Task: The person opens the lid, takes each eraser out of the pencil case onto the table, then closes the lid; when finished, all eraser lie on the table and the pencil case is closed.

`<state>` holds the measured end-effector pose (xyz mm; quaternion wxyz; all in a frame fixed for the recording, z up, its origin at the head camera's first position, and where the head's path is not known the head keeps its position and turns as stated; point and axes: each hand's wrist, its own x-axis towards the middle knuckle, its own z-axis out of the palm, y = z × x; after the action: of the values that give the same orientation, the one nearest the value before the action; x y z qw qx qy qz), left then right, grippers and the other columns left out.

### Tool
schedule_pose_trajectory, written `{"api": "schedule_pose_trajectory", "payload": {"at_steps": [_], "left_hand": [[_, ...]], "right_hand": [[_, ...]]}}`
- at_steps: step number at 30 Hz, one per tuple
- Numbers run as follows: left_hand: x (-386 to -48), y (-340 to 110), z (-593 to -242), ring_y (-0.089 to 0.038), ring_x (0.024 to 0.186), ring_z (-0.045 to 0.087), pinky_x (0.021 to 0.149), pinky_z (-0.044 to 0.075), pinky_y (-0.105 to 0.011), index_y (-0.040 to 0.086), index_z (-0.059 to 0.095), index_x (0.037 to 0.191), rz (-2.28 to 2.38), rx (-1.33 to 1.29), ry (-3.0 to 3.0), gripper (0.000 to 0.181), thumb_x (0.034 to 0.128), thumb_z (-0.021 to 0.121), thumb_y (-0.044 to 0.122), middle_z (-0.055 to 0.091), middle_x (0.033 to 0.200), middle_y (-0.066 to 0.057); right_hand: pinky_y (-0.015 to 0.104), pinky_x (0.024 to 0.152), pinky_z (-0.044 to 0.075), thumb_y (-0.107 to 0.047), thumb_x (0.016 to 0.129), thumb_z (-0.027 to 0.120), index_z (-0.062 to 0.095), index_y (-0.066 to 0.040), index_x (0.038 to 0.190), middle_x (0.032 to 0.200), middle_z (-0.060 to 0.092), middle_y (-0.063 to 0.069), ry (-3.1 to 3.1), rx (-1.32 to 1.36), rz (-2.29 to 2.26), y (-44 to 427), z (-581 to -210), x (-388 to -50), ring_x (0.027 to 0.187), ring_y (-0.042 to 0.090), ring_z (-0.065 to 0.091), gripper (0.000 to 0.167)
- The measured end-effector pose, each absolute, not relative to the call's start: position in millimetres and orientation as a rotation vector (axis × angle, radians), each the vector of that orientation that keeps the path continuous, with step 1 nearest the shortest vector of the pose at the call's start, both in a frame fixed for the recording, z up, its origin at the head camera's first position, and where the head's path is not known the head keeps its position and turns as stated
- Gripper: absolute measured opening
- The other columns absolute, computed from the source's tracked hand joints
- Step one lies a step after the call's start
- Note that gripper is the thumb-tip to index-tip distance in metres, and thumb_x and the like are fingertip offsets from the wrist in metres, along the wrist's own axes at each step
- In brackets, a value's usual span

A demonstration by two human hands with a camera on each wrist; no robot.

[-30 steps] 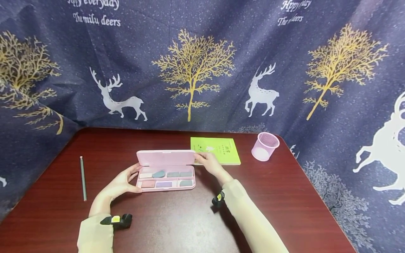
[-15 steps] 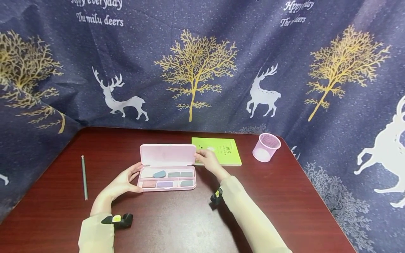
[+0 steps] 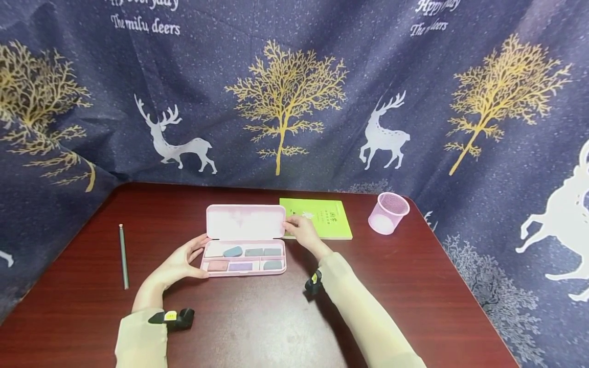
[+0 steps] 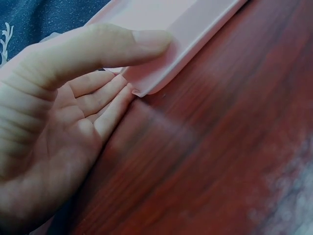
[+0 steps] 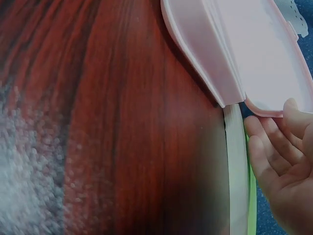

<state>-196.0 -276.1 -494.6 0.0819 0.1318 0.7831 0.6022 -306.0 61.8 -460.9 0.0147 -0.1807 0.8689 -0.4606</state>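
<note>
A pink pencil case (image 3: pixel 248 273) lies on the table with its lid (image 3: pixel 246 222) raised at the back. Several small blocks, perhaps erasers, sit in its two rows, among them a blue-grey rounded one (image 3: pixel 232 251), a pinkish one (image 3: pixel 218 266) and a purple one (image 3: pixel 240 267). My left hand (image 3: pixel 177 265) grips the case's left end, thumb at the front corner and fingers behind. In the left wrist view the thumb (image 4: pixel 151 41) rests on the case wall (image 4: pixel 166 66). My right hand (image 3: pixel 303 234) pinches the lid's right edge, thumb on its inner face in the right wrist view.
Behind my right hand lies a green book (image 3: pixel 326 220). A pink mesh pen holder (image 3: pixel 388 213) stands at the back right. A dark green pencil (image 3: pixel 123 258) lies at the left of the dark red table (image 3: pixel 257 322). A patterned blue cloth (image 3: pixel 322 128) hangs behind the table.
The lid has tipped farther back, showing more of its inner face, with my right hand on its edge. My left hand keeps its grip on the case's left end.
</note>
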Motion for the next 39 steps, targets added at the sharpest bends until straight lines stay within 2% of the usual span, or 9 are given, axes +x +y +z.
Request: {"api": "schedule_pose_trajectory", "payload": {"at_steps": [9, 18, 24, 30, 35, 39], "left_hand": [[-198, -277, -493, -0.049, 0.141, 0.021, 0.098, 0.031, 0.001, -0.006, 0.019, 0.151, 1.805, 0.406, 2.348, 0.104, 0.069, 0.082, 0.001, 0.025, 0.155, -0.031], [-199, -277, -494, -0.049, 0.141, 0.021, 0.098, 0.031, 0.001, -0.006, 0.019, 0.151, 1.811, 0.401, 2.347, 0.104, 0.0693, 0.082, 0.001, 0.025, 0.155, -0.032], [-199, -278, -494, -0.049, 0.141, 0.021, 0.098, 0.031, 0.001, -0.007, 0.019, 0.151, 1.815, 0.406, 2.347, 0.103, 0.0692, 0.082, 0.001, 0.025, 0.155, -0.032], [-198, -277, -494, -0.049, 0.141, 0.022, 0.098, 0.032, 0.001, -0.007, 0.02, 0.151, 1.822, 0.399, 2.351, 0.103, 0.0688, 0.082, 0.001, 0.025, 0.154, -0.032], [-197, -276, -496, -0.048, 0.14, 0.023, 0.098, 0.032, 0.001, -0.006, 0.021, 0.151, 1.818, 0.403, 2.364, 0.103, 0.0685, 0.083, 0.002, 0.027, 0.154, -0.032], [-195, -276, -498, -0.048, 0.14, 0.024, 0.097, 0.032, 0.0, -0.006, 0.022, 0.151, 1.818, 0.407, 2.365, 0.102, 0.069, 0.083, 0.003, 0.027, 0.154, -0.031]], "right_hand": [[0.034, 0.08, 0.059, -0.012, 0.096, 0.06, 0.067, 0.007, 0.108, 0.104, 0.071, 0.022, 2.668, -0.573, -1.499, 62, -461, -309, 0.089, 0.033, 0.071, 0.024], [0.042, 0.092, 0.054, -0.013, 0.094, 0.064, 0.069, 0.006, 0.108, 0.106, 0.071, 0.021, 2.707, -0.552, -1.569, 69, -450, -308, 0.099, 0.032, 0.068, 0.024], [0.037, 0.083, 0.058, -0.012, 0.093, 0.066, 0.068, 0.005, 0.106, 0.101, 0.072, 0.021, 2.719, -0.517, -1.684, 64, -431, -303, 0.09, 0.032, 0.069, 0.022], [0.029, 0.081, 0.056, -0.013, 0.091, 0.068, 0.07, 0.002, 0.104, 0.1, 0.073, 0.018, 2.699, -0.711, -1.668, 38, -409, -290, 0.09, 0.026, 0.069, 0.02], [0.019, 0.07, 0.05, -0.015, 0.089, 0.07, 0.071, -0.002, 0.101, 0.096, 0.074, 0.013, 2.677, -0.812, -1.619, 8, -407, -283, 0.081, 0.018, 0.066, 0.017], [0.016, 0.067, 0.049, -0.017, 0.089, 0.072, 0.073, -0.003, 0.1, 0.096, 0.075, 0.011, 2.678, -0.886, -1.543, -16, -409, -275, 0.078, 0.014, 0.065, 0.018]]}}
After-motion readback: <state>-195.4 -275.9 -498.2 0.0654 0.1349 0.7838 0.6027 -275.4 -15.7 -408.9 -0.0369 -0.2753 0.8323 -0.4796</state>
